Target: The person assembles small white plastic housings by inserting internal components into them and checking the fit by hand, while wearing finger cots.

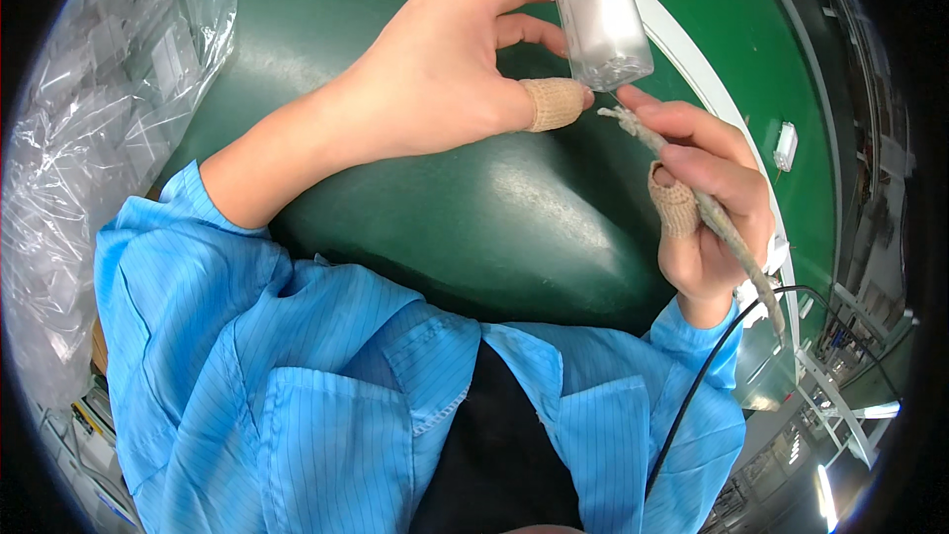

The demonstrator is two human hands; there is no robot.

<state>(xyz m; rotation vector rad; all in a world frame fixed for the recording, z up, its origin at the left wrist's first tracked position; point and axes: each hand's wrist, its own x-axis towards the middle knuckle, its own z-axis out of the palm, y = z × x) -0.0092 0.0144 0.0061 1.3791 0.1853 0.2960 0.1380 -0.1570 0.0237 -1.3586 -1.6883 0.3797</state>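
Observation:
My left hand point(465, 49) grips a silvery, smooth-sided metal can point(601, 25) between the fingers at its top end and the thumb near its lower end. A tan knitted cot covers that thumb. Close below the can, my right hand point(717, 193) is closed round a greyish twisted cloth strip point(730, 227), whose frayed tip points up toward the can's lower end. The strip's tail hangs down past the wrist. The right thumb wears a tan cot too. Whether the tip touches the can I cannot tell.
A clear plastic bag point(69, 188) full of pale box-shaped parts lies at the left. The green work surface point(435, 208) spreads beneath my hands, with a curved white strip point(692, 54) across it. Beyond the strip sits a small whitish piece point(786, 145). A black cable point(697, 381) crosses my right sleeve.

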